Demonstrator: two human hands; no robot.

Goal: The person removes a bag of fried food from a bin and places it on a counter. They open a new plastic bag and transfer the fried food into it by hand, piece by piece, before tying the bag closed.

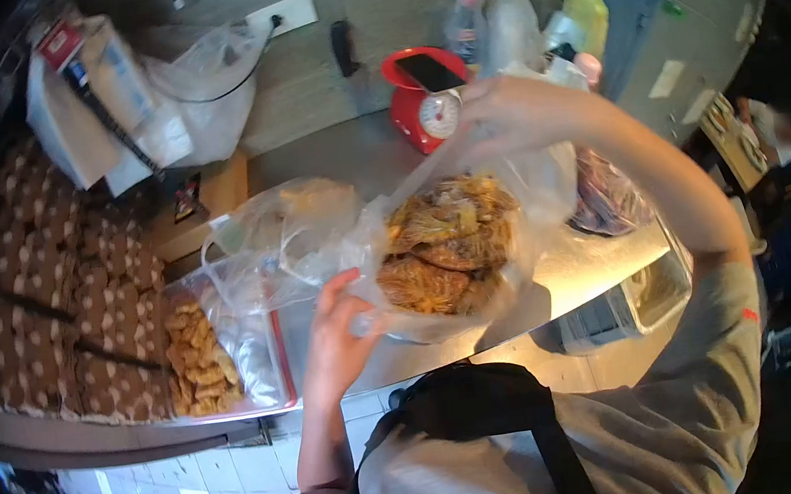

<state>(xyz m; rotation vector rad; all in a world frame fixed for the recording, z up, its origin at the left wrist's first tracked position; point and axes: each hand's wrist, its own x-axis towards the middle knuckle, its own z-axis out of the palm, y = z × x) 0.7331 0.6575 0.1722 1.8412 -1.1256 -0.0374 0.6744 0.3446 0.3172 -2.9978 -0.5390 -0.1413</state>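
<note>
A clear plastic bag (450,251) packed with brown fried food hangs just above the steel counter (602,258). My right hand (507,112) is raised and pinches the top of the bag, holding it up. My left hand (336,327) grips the bag's lower left side, fingers curled into the plastic. A second, mostly empty clear bag (286,230) lies crumpled to the left, touching the full one.
A red kitchen scale (422,97) with a phone on its pan stands at the back of the counter. A tray (262,360) of golden fried pieces sits at the front left beside a spotted cloth (49,286). Another filled bag (609,198) lies right; more bags hang at top left.
</note>
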